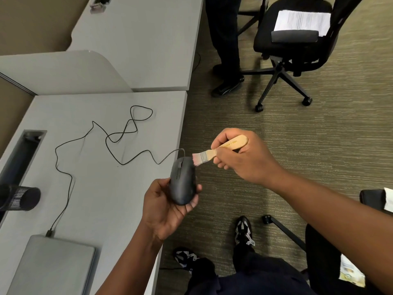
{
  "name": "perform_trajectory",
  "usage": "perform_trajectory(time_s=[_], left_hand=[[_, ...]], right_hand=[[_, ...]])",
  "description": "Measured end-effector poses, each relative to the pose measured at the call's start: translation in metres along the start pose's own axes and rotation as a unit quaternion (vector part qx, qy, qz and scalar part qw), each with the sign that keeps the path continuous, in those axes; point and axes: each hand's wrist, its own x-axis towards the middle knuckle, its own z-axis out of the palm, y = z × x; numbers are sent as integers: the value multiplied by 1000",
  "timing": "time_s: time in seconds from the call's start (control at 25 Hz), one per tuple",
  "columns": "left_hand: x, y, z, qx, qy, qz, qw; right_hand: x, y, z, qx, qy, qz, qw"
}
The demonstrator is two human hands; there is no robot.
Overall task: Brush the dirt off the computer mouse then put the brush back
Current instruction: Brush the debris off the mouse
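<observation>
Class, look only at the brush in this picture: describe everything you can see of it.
The brush is a small flat paintbrush with a pale wooden handle bearing faint yellowish print, a grey metal band, and short light bristles tinged pink. The right hand grips the handle, whose rounded end sticks out past the fingers. It is held roughly level in the air, beside the desk edge, bristles pointing left. The bristle tips meet the front right side of the black mouse, which the left hand holds.
</observation>
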Motion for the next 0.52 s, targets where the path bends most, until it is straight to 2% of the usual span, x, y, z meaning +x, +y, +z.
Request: perform_trajectory(time_s=[0.28, 0.52], left_hand=[[3, -4, -4, -70, 12, -43, 997], [7, -3, -13, -79, -3, -54, 995]], right_hand=[[1, 3, -1, 8, -18, 1, 1000], [10, -2, -17, -9, -131, -19, 991]])
